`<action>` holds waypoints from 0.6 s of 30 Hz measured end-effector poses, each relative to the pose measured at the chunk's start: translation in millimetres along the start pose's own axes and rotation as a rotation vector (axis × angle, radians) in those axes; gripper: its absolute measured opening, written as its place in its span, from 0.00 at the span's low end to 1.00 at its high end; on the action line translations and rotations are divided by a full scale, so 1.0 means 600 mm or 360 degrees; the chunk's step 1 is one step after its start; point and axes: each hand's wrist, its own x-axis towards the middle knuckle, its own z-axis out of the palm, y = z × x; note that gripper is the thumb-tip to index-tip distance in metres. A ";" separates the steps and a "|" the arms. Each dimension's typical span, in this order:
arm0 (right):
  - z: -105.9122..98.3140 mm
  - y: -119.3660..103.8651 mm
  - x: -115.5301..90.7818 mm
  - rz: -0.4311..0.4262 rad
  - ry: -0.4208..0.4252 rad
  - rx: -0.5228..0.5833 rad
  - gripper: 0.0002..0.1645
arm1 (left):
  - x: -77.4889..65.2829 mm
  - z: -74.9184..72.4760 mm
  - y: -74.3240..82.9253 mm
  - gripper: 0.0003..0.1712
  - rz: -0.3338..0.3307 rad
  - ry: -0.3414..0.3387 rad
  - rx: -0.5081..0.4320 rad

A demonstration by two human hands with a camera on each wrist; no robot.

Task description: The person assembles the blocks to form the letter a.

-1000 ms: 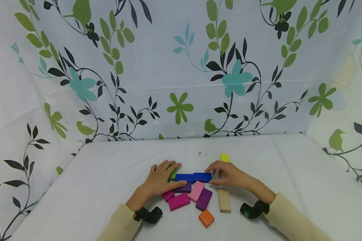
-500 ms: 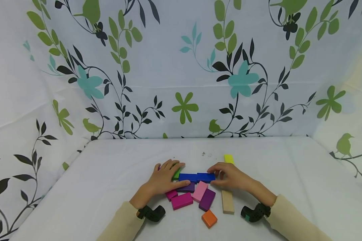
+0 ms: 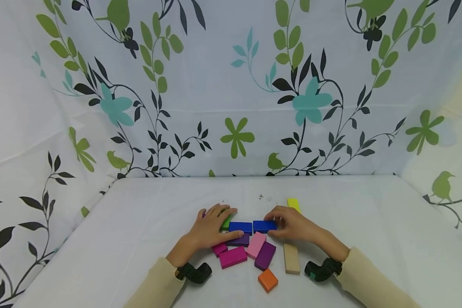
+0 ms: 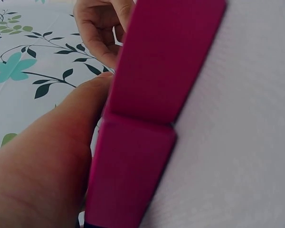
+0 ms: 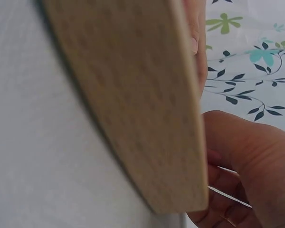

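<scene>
In the head view my right hand (image 3: 295,223) pinches the right end of a blue block (image 3: 263,226) between thumb and fingers. A narrow gap parts it from a second blue block (image 3: 240,227) on its left. My left hand (image 3: 209,229) lies spread over the left side of the pile, partly covering a green block (image 3: 226,223). Its thumb reaches across a dark purple block (image 3: 238,241), its tip near the left blue block. Just below that hand are a magenta block (image 3: 233,257) and a smaller-looking magenta one (image 3: 219,249); magenta faces (image 4: 166,52) loom large in the left wrist view.
A pink block (image 3: 256,244) leans against a purple block (image 3: 265,256) in the middle. Nearer me lies an orange block (image 3: 268,280). A bare wooden block (image 3: 291,259) sits below the right hand, and a yellow block (image 3: 293,204) behind it. Patterned cloth (image 3: 200,85) hangs behind the table.
The right blue block has slid slightly right with my right hand, opening a gap from the left blue block. The left hand stays on the pile. The head view has shifted a little.
</scene>
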 end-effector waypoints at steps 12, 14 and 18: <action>-0.007 0.007 -0.004 -0.0016 0.0056 0.0018 0.17 | 0.000 -0.002 0.002 0.42 0.0025 0.0000 -0.0006; -0.009 0.008 -0.003 -0.0038 0.0073 0.0020 0.17 | -0.001 -0.002 0.001 0.42 0.0025 0.0009 -0.0012; -0.012 0.009 -0.003 -0.0034 0.0099 0.0005 0.18 | -0.001 -0.002 0.000 0.42 0.0022 0.0011 -0.0014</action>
